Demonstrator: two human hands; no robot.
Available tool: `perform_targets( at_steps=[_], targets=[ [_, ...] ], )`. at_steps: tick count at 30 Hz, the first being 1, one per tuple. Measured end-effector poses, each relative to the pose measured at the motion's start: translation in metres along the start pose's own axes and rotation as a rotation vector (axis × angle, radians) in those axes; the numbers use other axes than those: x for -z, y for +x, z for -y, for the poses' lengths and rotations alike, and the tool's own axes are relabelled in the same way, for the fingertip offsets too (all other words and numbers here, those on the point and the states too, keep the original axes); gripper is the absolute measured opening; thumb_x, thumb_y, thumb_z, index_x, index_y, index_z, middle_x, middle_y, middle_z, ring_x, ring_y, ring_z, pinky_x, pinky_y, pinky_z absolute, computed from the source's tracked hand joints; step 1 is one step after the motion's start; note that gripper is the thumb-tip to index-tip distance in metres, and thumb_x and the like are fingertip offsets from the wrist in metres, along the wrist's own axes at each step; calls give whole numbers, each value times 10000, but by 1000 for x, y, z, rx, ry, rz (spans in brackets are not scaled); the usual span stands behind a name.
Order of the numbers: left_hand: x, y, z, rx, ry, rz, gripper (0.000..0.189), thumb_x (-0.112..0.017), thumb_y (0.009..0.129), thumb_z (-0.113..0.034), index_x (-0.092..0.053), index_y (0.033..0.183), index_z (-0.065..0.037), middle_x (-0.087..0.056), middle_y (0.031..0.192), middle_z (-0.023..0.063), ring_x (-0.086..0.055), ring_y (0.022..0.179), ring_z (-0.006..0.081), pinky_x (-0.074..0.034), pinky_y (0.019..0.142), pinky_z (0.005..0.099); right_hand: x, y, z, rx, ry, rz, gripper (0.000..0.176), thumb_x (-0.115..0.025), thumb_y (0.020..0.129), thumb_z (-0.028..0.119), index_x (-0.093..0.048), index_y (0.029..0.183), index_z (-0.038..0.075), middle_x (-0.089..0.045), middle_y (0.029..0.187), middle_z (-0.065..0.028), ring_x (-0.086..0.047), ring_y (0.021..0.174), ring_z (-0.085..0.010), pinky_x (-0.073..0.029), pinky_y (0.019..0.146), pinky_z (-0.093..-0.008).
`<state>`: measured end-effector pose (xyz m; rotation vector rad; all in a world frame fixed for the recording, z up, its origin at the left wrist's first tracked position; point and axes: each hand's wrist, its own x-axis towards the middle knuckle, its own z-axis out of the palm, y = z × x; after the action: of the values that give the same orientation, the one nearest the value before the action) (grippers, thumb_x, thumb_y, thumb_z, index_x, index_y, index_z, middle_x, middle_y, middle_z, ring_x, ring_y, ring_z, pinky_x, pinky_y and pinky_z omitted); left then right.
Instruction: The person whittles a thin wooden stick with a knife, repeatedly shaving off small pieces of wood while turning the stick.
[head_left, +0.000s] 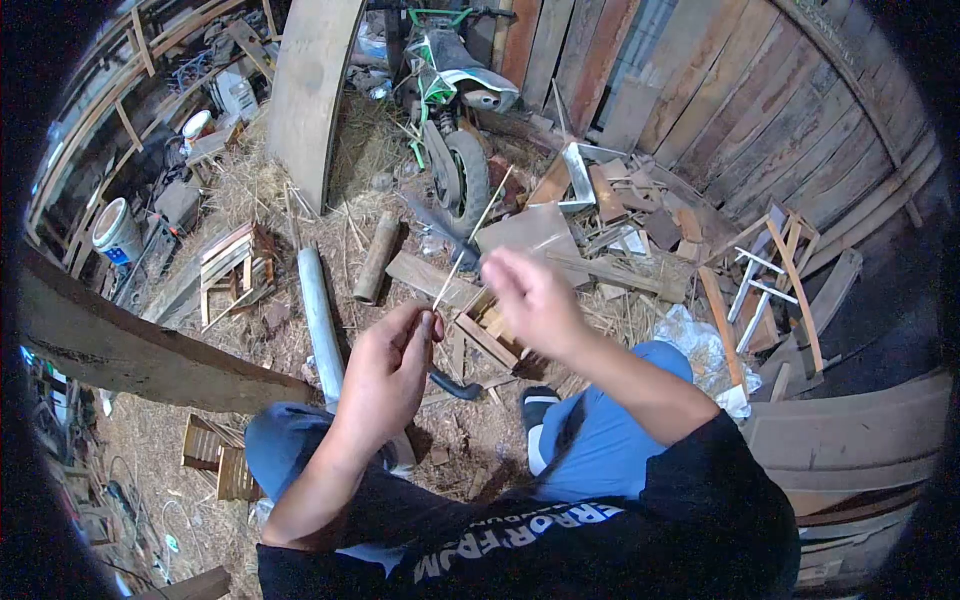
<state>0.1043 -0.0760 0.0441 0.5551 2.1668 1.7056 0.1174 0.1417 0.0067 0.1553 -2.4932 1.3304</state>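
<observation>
My left hand pinches the lower end of a thin pale wooden stick, which slants up and to the right. My right hand is closed and slightly blurred, just right of the stick. From its fingers a dark knife points up and left, its blurred blade crossing the stick in this view; the handle is hidden in the fist. Below and between the hands, a small wooden box lies on the straw-strewn ground, with a dark curved object near my feet.
A motorbike stands ahead, near a tall leaning board. Scrap wood is heaped at the right. A grey pipe, a short log and wooden crates lie to the left, beside a thick beam.
</observation>
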Motion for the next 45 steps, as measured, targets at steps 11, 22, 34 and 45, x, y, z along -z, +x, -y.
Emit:
perform_targets(
  at_steps=[11,22,34,45],
  targets=[
    [3,29,30,-279,-300,-166,91,-387,1118,-101,-460,1157,-63,-557,831,22,-538,729,88,-436,634,254,-11,4,-12,-347,674,-32,343,-425,1113,408,-494,967,106,-470,726,35,-453,608,-36,-393,534,-206],
    [5,50,52,-360,-370,-296,128,-412,1118,-147,-442,1209,-61,-687,1173,163,-598,928,137,-485,855,308,-47,-18,-19,-221,565,92,219,-671,974,92,-502,1106,49,-601,890,1,-583,778,-105,-500,747,-295],
    [64,36,19,-540,1147,-372,172,-664,928,-172,-696,1082,-101,-663,1182,158,-533,1315,360,-173,1214,592,54,20,-44,-178,187,225,180,-697,927,51,-518,910,60,-664,891,-32,-663,873,-133,-527,821,-327],
    [17,36,42,-155,673,-213,234,-544,1013,-262,-626,1013,-43,-661,839,266,-648,842,475,-499,718,569,61,26,-30,328,-403,-419,219,-517,974,133,-579,1099,-37,-584,1263,-238,-548,1184,-425,-421,1047,-493]
  ],
)
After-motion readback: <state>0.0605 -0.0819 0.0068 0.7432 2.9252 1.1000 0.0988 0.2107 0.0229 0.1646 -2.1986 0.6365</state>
